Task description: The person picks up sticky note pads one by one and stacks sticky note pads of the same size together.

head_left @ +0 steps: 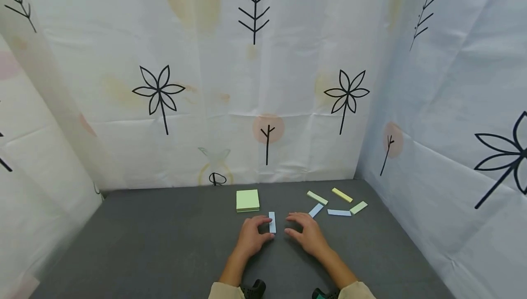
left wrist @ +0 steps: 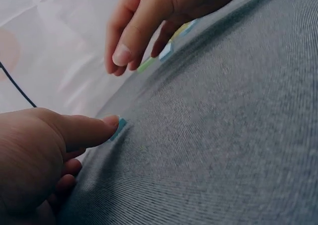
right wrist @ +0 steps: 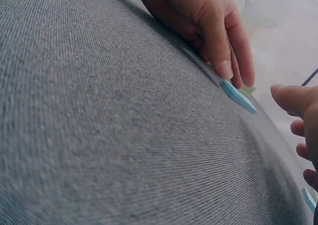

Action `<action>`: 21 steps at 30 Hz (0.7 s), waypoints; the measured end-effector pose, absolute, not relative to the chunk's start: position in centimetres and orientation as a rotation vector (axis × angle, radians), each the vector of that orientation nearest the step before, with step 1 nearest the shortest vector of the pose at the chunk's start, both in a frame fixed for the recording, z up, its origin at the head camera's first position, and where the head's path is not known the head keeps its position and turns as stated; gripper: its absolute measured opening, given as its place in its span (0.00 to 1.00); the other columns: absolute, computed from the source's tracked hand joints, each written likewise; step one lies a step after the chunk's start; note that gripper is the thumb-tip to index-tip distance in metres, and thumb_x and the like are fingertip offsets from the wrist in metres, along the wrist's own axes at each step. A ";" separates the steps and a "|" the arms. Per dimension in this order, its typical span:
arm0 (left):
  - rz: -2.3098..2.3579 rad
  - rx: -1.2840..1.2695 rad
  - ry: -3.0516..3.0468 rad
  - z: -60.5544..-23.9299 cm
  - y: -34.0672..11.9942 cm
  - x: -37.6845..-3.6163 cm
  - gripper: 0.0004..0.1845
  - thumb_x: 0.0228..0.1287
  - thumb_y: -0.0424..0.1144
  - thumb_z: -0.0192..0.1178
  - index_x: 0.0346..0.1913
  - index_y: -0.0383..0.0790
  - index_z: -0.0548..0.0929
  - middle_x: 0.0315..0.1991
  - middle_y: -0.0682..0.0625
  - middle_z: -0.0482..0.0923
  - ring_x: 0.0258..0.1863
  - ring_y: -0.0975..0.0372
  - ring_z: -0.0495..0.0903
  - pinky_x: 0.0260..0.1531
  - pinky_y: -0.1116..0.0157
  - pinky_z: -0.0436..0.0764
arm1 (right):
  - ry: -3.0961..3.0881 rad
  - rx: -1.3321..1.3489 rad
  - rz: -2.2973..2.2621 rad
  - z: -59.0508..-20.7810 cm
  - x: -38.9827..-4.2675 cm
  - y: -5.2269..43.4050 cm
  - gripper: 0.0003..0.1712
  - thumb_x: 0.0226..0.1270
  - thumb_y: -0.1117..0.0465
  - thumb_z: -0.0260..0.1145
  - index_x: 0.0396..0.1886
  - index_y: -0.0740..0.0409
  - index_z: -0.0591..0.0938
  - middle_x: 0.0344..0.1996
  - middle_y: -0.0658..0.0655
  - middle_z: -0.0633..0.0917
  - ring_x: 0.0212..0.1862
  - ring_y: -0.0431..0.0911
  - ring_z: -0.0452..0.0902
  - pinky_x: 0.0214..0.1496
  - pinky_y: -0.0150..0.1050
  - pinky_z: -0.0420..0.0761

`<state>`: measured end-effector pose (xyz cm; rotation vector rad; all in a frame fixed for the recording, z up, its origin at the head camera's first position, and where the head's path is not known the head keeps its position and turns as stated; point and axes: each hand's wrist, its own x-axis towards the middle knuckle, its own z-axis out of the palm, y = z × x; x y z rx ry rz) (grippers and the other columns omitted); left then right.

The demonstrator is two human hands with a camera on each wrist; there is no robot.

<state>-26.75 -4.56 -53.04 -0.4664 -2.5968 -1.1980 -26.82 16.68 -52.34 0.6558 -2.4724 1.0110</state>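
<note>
A narrow light-blue sticky-note strip [head_left: 272, 222] lies lengthwise away from me on the grey table. My left hand [head_left: 250, 236] is at its left side, index fingertip over the strip and thumb tip right at its near end. The left wrist view shows the thumb beside the end of the same blue strip [left wrist: 119, 129]. To the right, a short gap away, my right hand [head_left: 308, 234] hovers with thumb and fingers spread apart and nothing between them. Just beyond the left hand sits a square light-green sticky-note pad [head_left: 247, 200].
Right of my right hand lie several loose strips: a yellow strip [head_left: 342, 194], a pale green strip [head_left: 317, 198], another green strip [head_left: 358, 207], a blue strip [head_left: 339, 213] and a second blue one [head_left: 316, 210]. Patterned white cloth [head_left: 222, 97] walls the table's back and sides.
</note>
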 end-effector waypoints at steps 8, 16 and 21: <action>-1.096 -0.427 -2.634 -53.4 -4.4 -27.1 0.17 0.47 0.34 0.76 0.44 0.43 0.89 0.49 0.48 0.83 0.45 0.53 0.75 0.46 0.54 0.73 | -2.392 0.647 1.030 -52.6 -26.8 17.0 0.18 0.52 0.61 0.76 0.44 0.60 0.86 0.48 0.59 0.85 0.54 0.56 0.77 0.55 0.56 0.73; -1.050 -0.422 -2.626 -53.7 -4.1 -27.2 0.12 0.48 0.36 0.75 0.39 0.45 0.90 0.47 0.51 0.84 0.44 0.55 0.75 0.44 0.56 0.74 | -2.299 0.610 0.921 -52.6 -27.5 18.7 0.18 0.48 0.65 0.78 0.41 0.63 0.86 0.44 0.61 0.86 0.49 0.58 0.79 0.50 0.57 0.74; -1.054 -0.418 -2.606 -53.7 -4.2 -27.0 0.12 0.48 0.36 0.75 0.39 0.45 0.90 0.46 0.53 0.85 0.42 0.57 0.75 0.42 0.59 0.74 | -2.315 0.545 0.886 -52.5 -27.9 20.1 0.18 0.47 0.66 0.77 0.40 0.65 0.85 0.45 0.66 0.84 0.51 0.64 0.77 0.53 0.60 0.71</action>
